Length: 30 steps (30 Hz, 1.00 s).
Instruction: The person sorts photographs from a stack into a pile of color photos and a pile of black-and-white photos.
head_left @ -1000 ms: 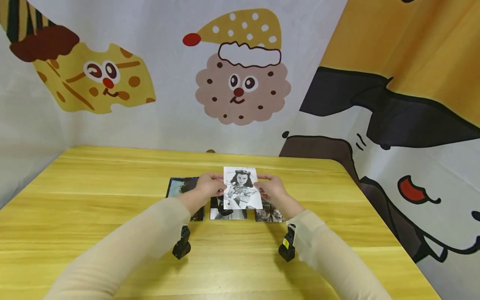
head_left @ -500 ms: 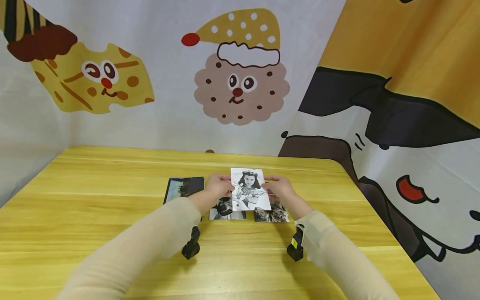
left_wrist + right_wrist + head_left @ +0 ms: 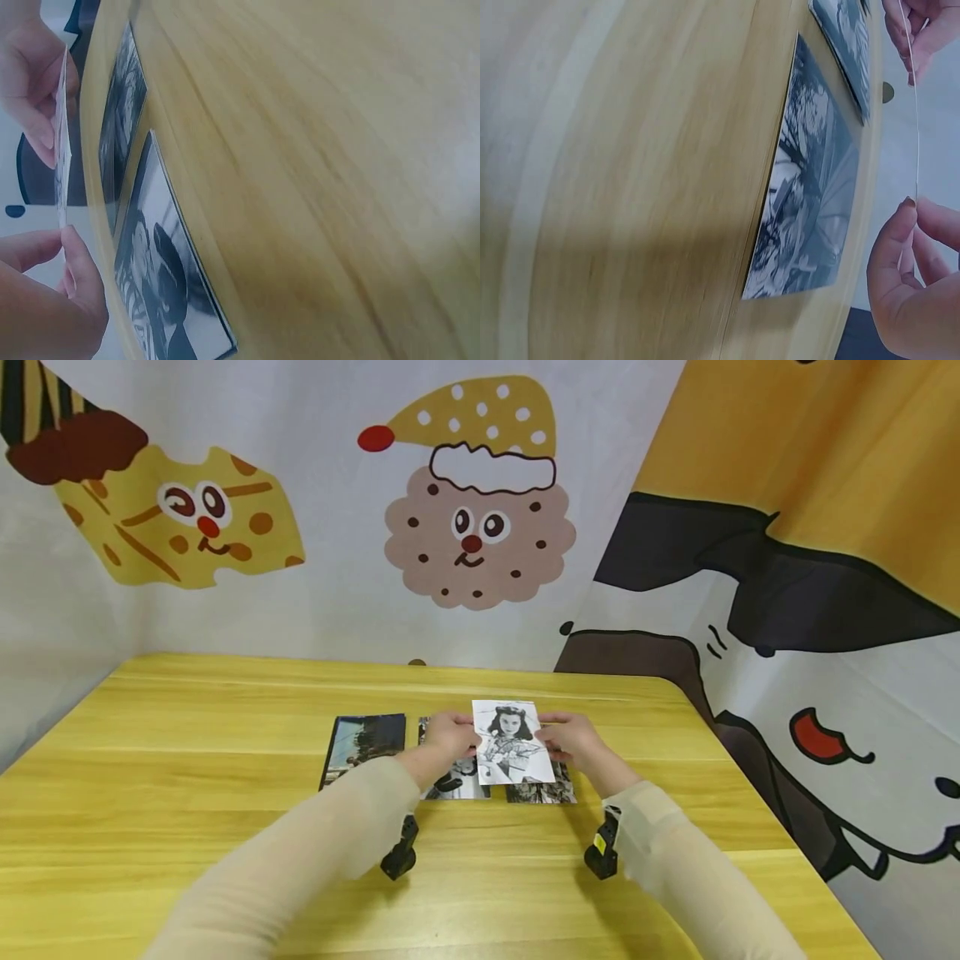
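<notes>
Both hands hold up one black-and-white photo (image 3: pixel 513 743) of a person with long dark hair. My left hand (image 3: pixel 450 737) pinches its left edge between thumb and fingers, and my right hand (image 3: pixel 576 739) pinches the right edge. In the wrist views the held photo (image 3: pixel 64 142) is seen nearly edge-on, raised above the table. Behind and below it lie a middle black-and-white photo (image 3: pixel 169 277) and a right-hand black-and-white photo (image 3: pixel 802 187), both partly covered in the head view.
A colour photo (image 3: pixel 367 739) with blue sky and dark shapes lies to the left, partly behind my left sleeve. The photos lie in a row on the yellow wood table (image 3: pixel 225 827). A cartoon-printed curtain (image 3: pixel 337 610) hangs behind the table's far edge.
Both hands have carried the held photo to the right, from over the middle photo to over the right-hand one. More of the left colour photo now shows.
</notes>
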{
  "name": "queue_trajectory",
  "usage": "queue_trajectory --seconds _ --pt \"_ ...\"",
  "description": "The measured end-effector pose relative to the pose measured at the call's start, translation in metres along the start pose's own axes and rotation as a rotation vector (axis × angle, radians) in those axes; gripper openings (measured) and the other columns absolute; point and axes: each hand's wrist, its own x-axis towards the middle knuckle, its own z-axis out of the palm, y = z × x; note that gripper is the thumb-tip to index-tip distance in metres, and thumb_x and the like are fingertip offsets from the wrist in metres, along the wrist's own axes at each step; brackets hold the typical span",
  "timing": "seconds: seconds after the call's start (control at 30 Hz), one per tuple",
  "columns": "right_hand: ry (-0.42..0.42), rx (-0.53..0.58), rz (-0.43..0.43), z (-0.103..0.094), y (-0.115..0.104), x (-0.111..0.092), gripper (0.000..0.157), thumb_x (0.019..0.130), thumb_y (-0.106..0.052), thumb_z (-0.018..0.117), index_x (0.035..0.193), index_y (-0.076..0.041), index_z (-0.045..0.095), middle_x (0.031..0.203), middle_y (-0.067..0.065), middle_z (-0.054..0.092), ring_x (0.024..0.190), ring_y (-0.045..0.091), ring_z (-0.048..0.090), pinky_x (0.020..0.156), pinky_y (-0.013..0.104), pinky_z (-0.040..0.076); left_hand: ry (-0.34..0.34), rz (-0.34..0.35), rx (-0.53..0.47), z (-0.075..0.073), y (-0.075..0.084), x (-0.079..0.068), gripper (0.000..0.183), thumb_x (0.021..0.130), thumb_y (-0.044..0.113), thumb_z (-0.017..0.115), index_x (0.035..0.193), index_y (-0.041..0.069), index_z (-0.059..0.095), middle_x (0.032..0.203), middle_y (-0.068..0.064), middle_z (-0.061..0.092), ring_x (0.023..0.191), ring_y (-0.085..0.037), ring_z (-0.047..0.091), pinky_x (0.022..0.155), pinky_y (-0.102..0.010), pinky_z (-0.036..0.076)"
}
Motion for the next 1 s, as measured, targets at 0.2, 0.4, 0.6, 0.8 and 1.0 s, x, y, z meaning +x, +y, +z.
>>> queue_trajectory --seconds 0.2,0.4,0.6,0.8,1.0 --pt "-0.009 -0.051 0.001 -0.006 0.003 0.001 0.044 0.090 -0.004 0.058 0.134 -0.005 0.051 0.075 0.000 0.054 0.065 0.012 0.050 0.065 0.029 0.051 0.006 -0.001 -0.004 0.007 -0.003 0.001 0.042 0.083 -0.008 0.054 0.125 -0.002 0.056 0.128 -0.019 0.056 0.081 -0.021 0.063 0.065 -0.023 0.056" --pt "-0.012 -0.091 0.006 -0.012 0.006 0.002 0.045 0.090 -0.003 0.058 0.134 -0.005 0.049 0.076 0.000 0.054 0.068 0.013 0.051 0.067 0.030 0.051 -0.005 0.013 0.013 0.015 -0.004 -0.002 0.045 0.082 -0.009 0.054 0.127 -0.003 0.054 0.129 -0.019 0.055 0.100 -0.030 0.064 0.069 -0.028 0.057" --pt "-0.014 -0.107 0.007 -0.016 0.011 0.003 0.047 0.090 -0.002 0.056 0.136 -0.004 0.048 0.078 -0.001 0.054 0.067 0.011 0.050 0.067 0.029 0.051 -0.028 0.022 0.012 0.022 -0.005 -0.004 0.046 0.083 -0.008 0.053 0.129 -0.004 0.052 0.134 -0.020 0.051 0.102 -0.031 0.063 0.074 -0.028 0.058" --pt "-0.006 -0.101 0.015 -0.019 0.017 0.005 0.048 0.089 -0.001 0.057 0.136 -0.004 0.048 0.070 -0.002 0.055 0.064 0.012 0.050 0.061 0.027 0.050 -0.036 0.015 0.034 0.025 -0.003 -0.005 0.045 0.084 -0.003 0.053 0.128 -0.006 0.052 0.133 -0.020 0.052 0.070 -0.015 0.058 0.075 -0.028 0.058" --pt "0.009 -0.101 0.015 -0.021 0.021 0.005 0.047 0.088 -0.001 0.058 0.135 -0.003 0.049 0.073 -0.002 0.056 0.063 0.011 0.051 0.058 0.024 0.049 -0.060 0.013 0.043 0.028 -0.004 -0.004 0.043 0.087 0.005 0.053 0.129 -0.005 0.051 0.135 -0.018 0.051 0.079 -0.016 0.058 0.077 -0.027 0.058"
